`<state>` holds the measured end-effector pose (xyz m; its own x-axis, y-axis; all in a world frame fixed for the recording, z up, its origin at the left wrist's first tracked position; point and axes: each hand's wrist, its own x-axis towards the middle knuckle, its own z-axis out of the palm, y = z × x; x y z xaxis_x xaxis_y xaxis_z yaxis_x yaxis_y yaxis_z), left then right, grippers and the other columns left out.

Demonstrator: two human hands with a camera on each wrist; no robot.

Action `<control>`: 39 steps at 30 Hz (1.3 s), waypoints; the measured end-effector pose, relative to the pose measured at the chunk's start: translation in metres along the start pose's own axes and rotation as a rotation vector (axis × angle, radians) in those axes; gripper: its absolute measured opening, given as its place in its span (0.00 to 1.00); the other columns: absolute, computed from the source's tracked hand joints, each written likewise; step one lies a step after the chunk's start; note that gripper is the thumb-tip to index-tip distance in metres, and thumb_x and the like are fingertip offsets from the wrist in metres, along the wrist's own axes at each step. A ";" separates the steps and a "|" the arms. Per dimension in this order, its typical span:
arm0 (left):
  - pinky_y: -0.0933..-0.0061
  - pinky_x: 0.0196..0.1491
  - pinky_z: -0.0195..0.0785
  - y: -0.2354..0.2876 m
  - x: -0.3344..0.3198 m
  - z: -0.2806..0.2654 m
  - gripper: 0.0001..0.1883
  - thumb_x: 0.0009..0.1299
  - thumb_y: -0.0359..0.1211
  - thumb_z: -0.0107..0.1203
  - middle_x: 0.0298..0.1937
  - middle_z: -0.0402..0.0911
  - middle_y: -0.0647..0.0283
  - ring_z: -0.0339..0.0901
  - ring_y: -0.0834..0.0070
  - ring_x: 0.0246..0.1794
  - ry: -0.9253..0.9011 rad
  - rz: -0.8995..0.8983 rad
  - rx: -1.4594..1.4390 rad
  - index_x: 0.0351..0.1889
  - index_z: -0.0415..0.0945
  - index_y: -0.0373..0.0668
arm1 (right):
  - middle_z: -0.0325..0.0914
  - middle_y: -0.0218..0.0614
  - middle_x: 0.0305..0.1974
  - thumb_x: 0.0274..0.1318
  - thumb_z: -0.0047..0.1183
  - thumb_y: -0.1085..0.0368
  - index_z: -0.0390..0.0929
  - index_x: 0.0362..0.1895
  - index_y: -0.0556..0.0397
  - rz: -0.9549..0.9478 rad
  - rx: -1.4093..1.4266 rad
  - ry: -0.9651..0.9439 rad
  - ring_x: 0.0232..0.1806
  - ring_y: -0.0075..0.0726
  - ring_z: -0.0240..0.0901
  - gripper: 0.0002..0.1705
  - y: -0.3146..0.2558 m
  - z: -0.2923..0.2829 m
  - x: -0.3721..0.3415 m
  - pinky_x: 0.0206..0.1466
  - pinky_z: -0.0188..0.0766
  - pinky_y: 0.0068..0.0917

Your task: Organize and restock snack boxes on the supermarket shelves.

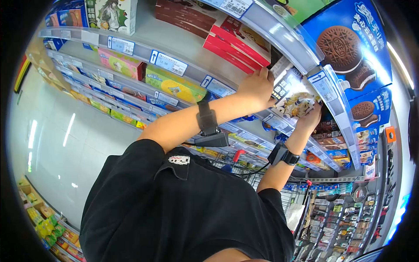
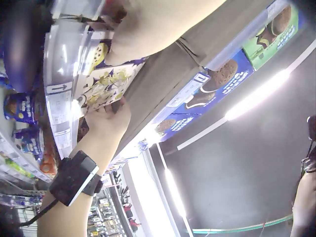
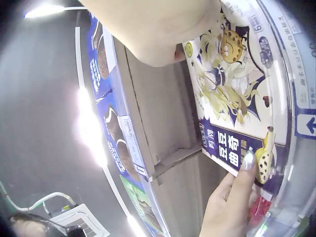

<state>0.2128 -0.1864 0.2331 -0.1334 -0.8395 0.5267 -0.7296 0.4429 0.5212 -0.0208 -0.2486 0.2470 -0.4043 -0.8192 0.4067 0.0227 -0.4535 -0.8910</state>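
Both hands hold a white and purple cookie box with cartoon figures, at a store shelf. At its purple lettered end is my left hand, its thumb flat on the printed front. My right hand grips the opposite, picture end, with fingers at the box's edge in the left wrist view, where the box stands tilted by the clear shelf rail. The far side of the box is hidden. In the right wrist view, the cookie box shows its printed front.
Stacked red boxes lie beside my left hand, with dark brown boxes further left. Large blue Oreo boxes stand at the right. Price labels line the shelf edges. Below is a wire shopping cart.
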 end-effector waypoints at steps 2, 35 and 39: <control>0.61 0.47 0.68 0.003 -0.001 -0.001 0.37 0.54 0.43 0.60 0.49 0.66 0.43 0.71 0.51 0.47 0.001 0.000 -0.147 0.53 0.61 0.24 | 0.72 0.37 0.47 0.54 0.45 0.59 0.70 0.49 0.56 0.091 0.191 0.099 0.48 0.35 0.70 0.20 -0.012 0.008 -0.007 0.49 0.66 0.32; 0.65 0.31 0.73 0.021 -0.027 -0.001 0.31 0.57 0.38 0.58 0.31 0.76 0.50 0.78 0.58 0.31 0.096 0.138 0.157 0.51 0.60 0.24 | 0.69 0.38 0.52 0.58 0.30 0.41 0.65 0.54 0.51 -0.002 0.388 0.179 0.53 0.43 0.67 0.31 -0.015 -0.007 -0.025 0.57 0.63 0.45; 0.69 0.38 0.70 0.013 -0.024 -0.006 0.19 0.52 0.35 0.60 0.31 0.76 0.58 0.77 0.63 0.31 0.192 0.264 0.148 0.39 0.70 0.35 | 0.74 0.43 0.39 0.56 0.32 0.45 0.71 0.40 0.54 -0.088 0.430 0.307 0.41 0.44 0.73 0.27 -0.019 -0.020 -0.032 0.45 0.72 0.41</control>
<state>0.2103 -0.1592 0.2310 -0.2114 -0.6215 0.7544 -0.7780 0.5742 0.2550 -0.0269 -0.2068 0.2470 -0.6686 -0.6607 0.3411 0.3231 -0.6713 -0.6670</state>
